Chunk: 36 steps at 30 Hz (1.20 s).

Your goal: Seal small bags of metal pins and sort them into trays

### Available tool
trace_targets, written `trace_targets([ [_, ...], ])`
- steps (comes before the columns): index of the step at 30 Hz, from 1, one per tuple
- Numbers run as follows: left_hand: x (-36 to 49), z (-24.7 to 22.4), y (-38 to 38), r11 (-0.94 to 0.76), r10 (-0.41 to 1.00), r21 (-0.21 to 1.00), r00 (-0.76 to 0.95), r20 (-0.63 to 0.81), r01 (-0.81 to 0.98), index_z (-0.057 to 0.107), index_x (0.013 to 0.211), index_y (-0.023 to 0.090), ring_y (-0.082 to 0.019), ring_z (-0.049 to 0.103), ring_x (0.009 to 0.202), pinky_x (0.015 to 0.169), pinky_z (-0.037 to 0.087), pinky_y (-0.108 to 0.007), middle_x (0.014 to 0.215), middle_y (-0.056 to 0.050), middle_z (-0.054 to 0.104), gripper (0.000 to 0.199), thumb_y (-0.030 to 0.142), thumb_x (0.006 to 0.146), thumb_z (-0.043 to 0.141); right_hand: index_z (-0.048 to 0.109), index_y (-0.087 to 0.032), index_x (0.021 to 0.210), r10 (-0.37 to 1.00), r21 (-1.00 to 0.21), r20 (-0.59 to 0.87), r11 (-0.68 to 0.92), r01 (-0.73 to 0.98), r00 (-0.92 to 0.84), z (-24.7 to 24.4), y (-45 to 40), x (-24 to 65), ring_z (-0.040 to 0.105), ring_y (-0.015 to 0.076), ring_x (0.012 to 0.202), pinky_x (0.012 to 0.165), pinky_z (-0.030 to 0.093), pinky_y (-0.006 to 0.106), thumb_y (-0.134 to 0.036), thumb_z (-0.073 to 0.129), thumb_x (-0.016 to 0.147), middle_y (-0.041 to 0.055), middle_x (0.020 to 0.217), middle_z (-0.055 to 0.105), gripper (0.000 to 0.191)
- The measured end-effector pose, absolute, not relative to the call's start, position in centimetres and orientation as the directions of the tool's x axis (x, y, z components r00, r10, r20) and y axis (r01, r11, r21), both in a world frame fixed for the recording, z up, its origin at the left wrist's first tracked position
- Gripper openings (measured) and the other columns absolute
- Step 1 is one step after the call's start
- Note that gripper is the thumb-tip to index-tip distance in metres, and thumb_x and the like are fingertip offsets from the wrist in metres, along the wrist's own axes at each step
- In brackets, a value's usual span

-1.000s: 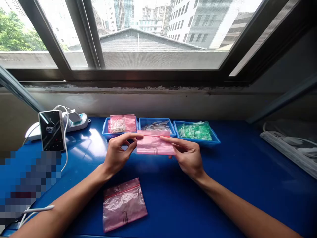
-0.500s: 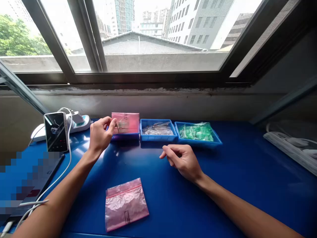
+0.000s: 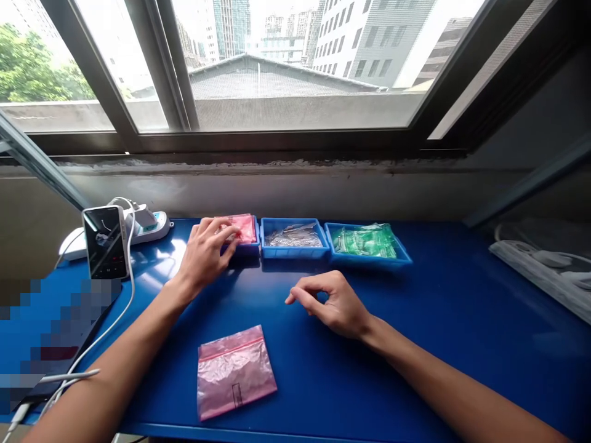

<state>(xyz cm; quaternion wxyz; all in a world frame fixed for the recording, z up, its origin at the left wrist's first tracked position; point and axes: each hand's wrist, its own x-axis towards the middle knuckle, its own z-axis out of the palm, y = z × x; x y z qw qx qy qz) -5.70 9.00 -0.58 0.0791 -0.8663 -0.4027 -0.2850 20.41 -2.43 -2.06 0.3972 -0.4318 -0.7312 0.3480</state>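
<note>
My left hand (image 3: 212, 251) reaches over the left blue tray (image 3: 244, 248), fingers apart and bent down onto the pink bags (image 3: 244, 226) in it. Its fingertips partly cover the bags. Over the middle of the table, my right hand (image 3: 336, 303) hovers in a loose pinch, thumb and forefinger together, with nothing visible in it. A pink zip bag (image 3: 236, 375) with a black printed mark lies flat on the table nearer to me, its red seal strip on the far side.
The middle blue tray (image 3: 295, 252) holds clear packets (image 3: 298, 235); the right blue tray (image 3: 369, 261) holds green packets (image 3: 367, 240). At left stand a phone (image 3: 106, 243), a white power strip (image 3: 159, 227) and a white cable (image 3: 132, 289). Another power strip (image 3: 540, 271) lies far right.
The pink bag that stood raised at the left tray now lies down in it. My left hand has moved right, fingers spreading over the bags. My right hand has shifted slightly left.
</note>
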Motion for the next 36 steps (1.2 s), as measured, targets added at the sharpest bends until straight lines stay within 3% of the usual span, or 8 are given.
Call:
trace_targets([
  [5,-6.4,-1.3,9.8,-0.6,0.699,0.101,0.459,0.548,0.793,0.08,0.117,0.024,-0.031,0.062,0.113,0.096,0.048,-0.047,0.124,-0.009,0.074,0.026,0.028,0.102,0.06,0.083,-0.011,0.098,0.775,-0.749,0.306,0.554,0.362,-0.553,-2.4,-3.0,20.1,0.049,0.0095,0.046,0.047,0.038,0.022,-0.02,0.063,0.093,0.0011,0.061,0.065,0.022],
  [11,-6.3,-1.0,9.6,-0.611,0.697,0.145,0.443,0.564,0.778,0.082,0.112,0.024,-0.031,0.062,0.113,0.099,0.049,-0.049,0.122,-0.009,0.075,0.027,0.031,0.102,0.059,0.072,-0.028,0.135,0.592,-0.525,0.212,0.74,0.42,-0.778,-1.3,-4.3,19.2,0.065,0.0198,0.088,0.07,0.048,0.028,-0.01,0.067,0.084,0.0071,0.106,0.07,0.055],
  [18,-5.4,-0.3,8.5,-0.661,0.598,0.134,0.41,0.689,0.739,0.079,0.113,0.02,-0.031,0.059,0.114,0.098,0.05,-0.049,0.122,-0.011,0.073,0.025,0.026,0.101,0.058,0.08,-0.021,0.114,0.496,-0.373,0.441,0.86,0.349,-0.748,-3.0,-4.4,18.0,0.059,0.0192,0.081,0.069,0.046,0.031,-0.03,0.069,0.099,0.0082,0.099,0.07,0.021],
  [21,-5.2,-0.1,8.3,-0.699,0.556,0.134,0.416,0.719,0.703,0.079,0.108,0.02,-0.031,0.06,0.112,0.098,0.051,-0.049,0.116,-0.011,0.074,0.022,0.022,0.1,0.059,0.08,-0.016,0.1,0.441,-0.3,0.547,0.897,0.325,-0.712,-3.8,-4.2,17.7,0.057,0.0179,0.076,0.065,0.044,0.031,-0.023,0.064,0.101,0.0078,0.091,0.072,0.017],
  [25,-5.0,0.1,7.9,-0.774,0.504,0.144,0.463,0.729,0.616,0.077,0.101,0.02,-0.029,0.062,0.109,0.099,0.052,-0.049,0.11,-0.01,0.077,0.018,0.018,0.099,0.059,0.078,-0.015,0.1,0.473,-0.379,0.528,0.874,0.303,-0.705,-3.7,-4.2,17.8,0.062,0.0187,0.082,0.073,0.049,0.032,-0.019,0.066,0.096,0.0088,0.095,0.074,0.013],
  [28,-4.7,0.3,7.5,-0.803,0.495,0.174,0.473,0.729,0.57,0.076,0.097,0.02,-0.028,0.063,0.109,0.099,0.052,-0.048,0.107,-0.009,0.077,0.017,0.018,0.099,0.059,0.075,-0.013,0.114,0.458,-0.434,0.507,0.868,0.243,-0.73,-3.3,-4.6,17.7,0.065,0.0224,0.09,0.078,0.051,0.036,-0.037,0.074,0.09,0.0123,0.107,0.074,0.034],
  [31,-4.4,0.5,7.2,-0.8,0.525,0.215,0.48,0.703,0.56,0.076,0.095,0.02,-0.028,0.064,0.11,0.1,0.053,-0.047,0.106,-0.009,0.077,0.019,0.02,0.1,0.057,0.072,-0.012,0.12,0.402,-0.364,0.491,0.901,0.237,-0.773,-3.1,-5.2,17.3,0.066,0.0248,0.095,0.077,0.05,0.038,-0.053,0.072,0.091,0.0131,0.111,0.074,0.05],
  [36,-4.1,0.5,7.1,-0.791,0.574,0.28,0.501,0.647,0.544,0.075,0.091,0.021,-0.026,0.066,0.109,0.104,0.052,-0.048,0.103,-0.008,0.079,0.024,0.024,0.101,0.054,0.073,-0.015,0.106,0.374,-0.222,0.522,0.927,0.302,-0.766,-3.2,-5.6,16.5,0.069,0.0198,0.087,0.072,0.049,0.035,-0.024,0.063,0.101,0.0076,0.097,0.079,0.015],
])
